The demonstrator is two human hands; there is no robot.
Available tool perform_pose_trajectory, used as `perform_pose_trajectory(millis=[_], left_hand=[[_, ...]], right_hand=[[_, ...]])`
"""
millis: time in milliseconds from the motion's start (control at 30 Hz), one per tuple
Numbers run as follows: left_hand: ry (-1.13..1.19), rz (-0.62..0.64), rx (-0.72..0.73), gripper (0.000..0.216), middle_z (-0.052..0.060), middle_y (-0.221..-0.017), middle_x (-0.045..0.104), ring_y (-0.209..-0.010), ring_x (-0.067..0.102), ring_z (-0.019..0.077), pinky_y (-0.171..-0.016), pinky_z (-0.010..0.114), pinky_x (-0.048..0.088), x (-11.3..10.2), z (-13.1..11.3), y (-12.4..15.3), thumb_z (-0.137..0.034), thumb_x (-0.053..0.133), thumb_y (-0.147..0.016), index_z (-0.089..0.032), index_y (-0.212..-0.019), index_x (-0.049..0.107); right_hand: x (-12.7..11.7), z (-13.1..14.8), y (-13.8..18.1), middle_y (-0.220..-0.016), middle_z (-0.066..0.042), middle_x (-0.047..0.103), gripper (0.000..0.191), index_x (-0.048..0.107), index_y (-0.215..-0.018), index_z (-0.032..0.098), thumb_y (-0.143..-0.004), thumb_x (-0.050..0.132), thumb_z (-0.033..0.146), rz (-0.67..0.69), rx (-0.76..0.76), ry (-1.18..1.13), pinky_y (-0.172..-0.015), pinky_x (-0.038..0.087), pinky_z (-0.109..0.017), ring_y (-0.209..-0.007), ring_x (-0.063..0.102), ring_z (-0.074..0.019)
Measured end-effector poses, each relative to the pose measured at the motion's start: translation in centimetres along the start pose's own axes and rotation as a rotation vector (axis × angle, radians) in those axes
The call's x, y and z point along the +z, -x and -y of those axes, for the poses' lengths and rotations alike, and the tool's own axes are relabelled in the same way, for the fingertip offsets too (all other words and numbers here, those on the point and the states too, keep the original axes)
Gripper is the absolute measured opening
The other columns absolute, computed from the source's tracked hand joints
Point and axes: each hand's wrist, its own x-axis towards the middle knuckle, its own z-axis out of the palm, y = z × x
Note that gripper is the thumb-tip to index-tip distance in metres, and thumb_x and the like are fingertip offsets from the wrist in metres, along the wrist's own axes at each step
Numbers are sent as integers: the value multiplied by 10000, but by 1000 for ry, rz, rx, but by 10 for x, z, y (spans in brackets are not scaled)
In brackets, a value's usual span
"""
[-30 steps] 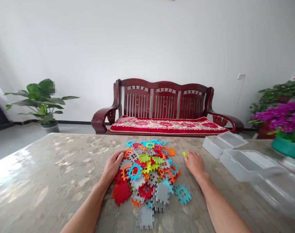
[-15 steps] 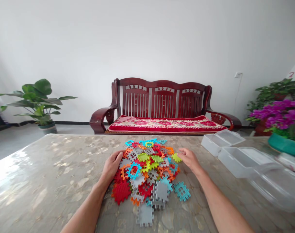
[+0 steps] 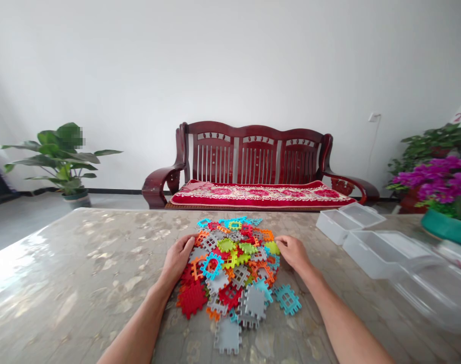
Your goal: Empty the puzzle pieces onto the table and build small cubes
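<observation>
Table (image 3: 117, 288): boxes (image 3: 363, 260) right of tile pile (image 3: 230, 260); left hand (image 3: 178, 256), right hand (image 3: 295, 253) flanking, grips unclear.

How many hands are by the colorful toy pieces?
2. The left hand is at the left edge of the pile of toy pieces; the right hand is at its right edge, by a lime green piece. No other hands show.

Several plastic pieces (image 3: 217, 284) lie partly hidden beneath others.
</observation>
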Motion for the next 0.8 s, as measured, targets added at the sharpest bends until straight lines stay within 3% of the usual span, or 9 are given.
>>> perform_pose_trajectory(millis=[433,800], left_hand=[[5,-31,-3,497,63,-1015,733,-929,652,237,-891,328,471,1,-2,1,-505,427,-791,-172,-1039,701],[-9,-80,-13,476,63,-1008,729,-931,650,235,-892,332,469,2,5,0,-500,424,-807,-186,-1039,695]], right_hand=[[13,1,0,-900,-52,754,261,737,-909,200,-715,563,211,73,10,-277,-776,527,-319,-821,701,-208],[9,-1,7,-810,-66,731,381,716,-965,151,-726,601,425,94,-1,-582,-659,511,-322,-650,642,-189]])
